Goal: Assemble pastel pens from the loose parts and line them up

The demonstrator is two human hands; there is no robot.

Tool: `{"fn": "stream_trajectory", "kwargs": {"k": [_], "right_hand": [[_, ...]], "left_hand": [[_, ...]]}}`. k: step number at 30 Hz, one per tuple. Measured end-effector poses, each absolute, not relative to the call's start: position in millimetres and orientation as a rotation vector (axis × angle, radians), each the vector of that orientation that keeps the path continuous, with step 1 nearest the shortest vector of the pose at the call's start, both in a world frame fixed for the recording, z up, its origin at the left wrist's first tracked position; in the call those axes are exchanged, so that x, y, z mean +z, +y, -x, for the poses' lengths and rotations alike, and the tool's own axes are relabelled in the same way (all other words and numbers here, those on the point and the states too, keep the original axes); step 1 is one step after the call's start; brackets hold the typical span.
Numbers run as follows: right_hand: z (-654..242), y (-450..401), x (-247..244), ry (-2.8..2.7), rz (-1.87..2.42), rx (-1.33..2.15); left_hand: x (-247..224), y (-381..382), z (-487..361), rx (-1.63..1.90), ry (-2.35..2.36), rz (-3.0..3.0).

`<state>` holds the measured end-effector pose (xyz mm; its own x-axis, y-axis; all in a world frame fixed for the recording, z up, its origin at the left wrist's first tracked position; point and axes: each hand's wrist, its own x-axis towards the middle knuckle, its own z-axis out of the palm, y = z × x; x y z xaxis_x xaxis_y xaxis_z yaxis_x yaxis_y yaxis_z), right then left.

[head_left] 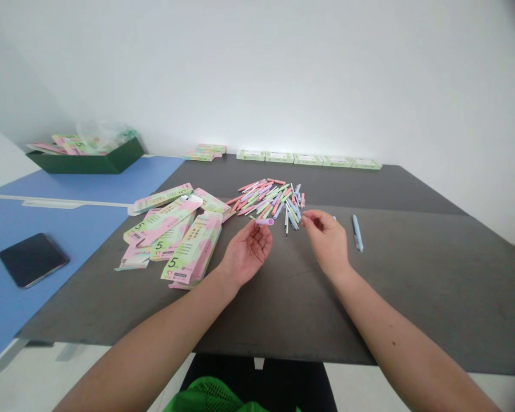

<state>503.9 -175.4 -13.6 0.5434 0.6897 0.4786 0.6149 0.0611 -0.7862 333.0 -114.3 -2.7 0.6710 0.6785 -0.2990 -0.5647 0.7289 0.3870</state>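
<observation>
Palm up, my left hand point(248, 252) holds a purple pen barrel point(265, 221) between thumb and fingers. My right hand point(326, 237) is at the right edge of the pen parts, thumb and index finger pinched together; what is between them is too small to make out. A loose pile of pink, green, purple and blue pen parts point(264, 197) lies just beyond both hands. One light blue pen point(357, 233) rests apart, to the right of my right hand.
Pink and green cartons point(193, 249) lie heaped left of my left hand. Flat boxes point(308, 159) line the table's back edge, with a small stack point(206, 151) beside them. A green tray point(83, 164) and a black phone point(33, 259) are on the blue surface at left.
</observation>
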Motion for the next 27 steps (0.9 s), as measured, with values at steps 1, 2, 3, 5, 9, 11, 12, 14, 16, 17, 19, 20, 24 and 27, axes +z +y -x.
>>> {"fn": "stream_trajectory", "kwargs": {"k": [1, 2, 3, 5, 9, 11, 12, 14, 16, 17, 19, 20, 24, 27], "right_hand": [[-509, -173, -15, -1.121, 1.673, 0.072], [-513, -171, -18, -1.129, 1.73, 0.071], [-517, -170, -20, -1.152, 1.792, 0.076], [-521, -166, -23, -1.228, 1.936, 0.098], [-516, -160, -26, -1.44, 2.288, 0.129], [-509, -156, -26, -1.527, 2.403, 0.117], [-505, -154, -27, -1.552, 2.433, 0.106], [-496, -151, -29, -1.568, 2.469, 0.088], [-490, -149, -31, -1.579, 2.51, 0.074], [-489, -148, -31, -1.581, 2.529, 0.07], [-488, -150, -32, -1.577, 2.569, 0.071], [-489, -151, -32, -1.576, 2.587, 0.079], [-497, -157, -30, -1.59, 2.629, 0.159], [-502, -160, -29, -1.617, 2.614, 0.237]], "left_hand": [[-5, -112, -333, 0.736, 0.452, -0.257], [-7, -110, -333, 0.76, 0.456, -0.247], [-9, -108, -332, 0.779, 0.457, -0.24], [-11, -106, -332, 0.807, 0.457, -0.233], [-12, -105, -332, 0.823, 0.457, -0.221], [-13, -106, -334, 0.815, 0.461, -0.222], [-14, -107, -334, 0.81, 0.463, -0.225], [-15, -107, -336, 0.797, 0.467, -0.231], [-16, -108, -336, 0.788, 0.47, -0.233], [-16, -108, -337, 0.784, 0.472, -0.234], [-17, -108, -337, 0.782, 0.481, -0.245], [-17, -107, -337, 0.781, 0.486, -0.253], [-18, -108, -337, 0.778, 0.507, -0.277], [-18, -108, -337, 0.771, 0.516, -0.299]]}}
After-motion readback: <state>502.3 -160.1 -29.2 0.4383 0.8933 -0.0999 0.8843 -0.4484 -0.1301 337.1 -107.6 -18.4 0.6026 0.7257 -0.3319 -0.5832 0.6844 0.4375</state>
